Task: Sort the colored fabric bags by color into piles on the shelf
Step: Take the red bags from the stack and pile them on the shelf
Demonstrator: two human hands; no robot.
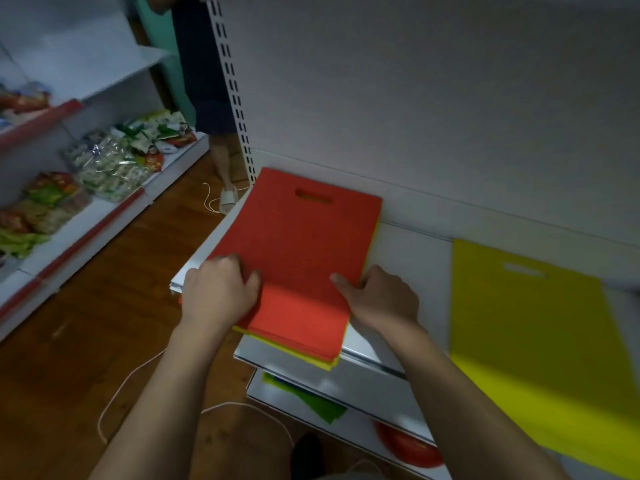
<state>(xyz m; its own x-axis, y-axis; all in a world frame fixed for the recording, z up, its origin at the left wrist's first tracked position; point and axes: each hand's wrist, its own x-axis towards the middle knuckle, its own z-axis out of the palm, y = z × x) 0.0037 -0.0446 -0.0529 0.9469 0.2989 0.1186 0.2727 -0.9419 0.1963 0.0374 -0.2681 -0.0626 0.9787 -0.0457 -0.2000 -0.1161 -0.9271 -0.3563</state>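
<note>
Left hand curls over the near-left edge of the red bag; right hand pinches its near-right edge. Bag tops a red-and-yellow stack on the shelf. A yellow bag lies flat right of the hands.

Dim indoor light, dark vignette twd corners. Wide-angle warp: slotted post bows, shelf edges curve. Yellow bag at right smeared w/ motion blur; snack packs at left soft. Red bag fairly sharp, no glare.
</note>
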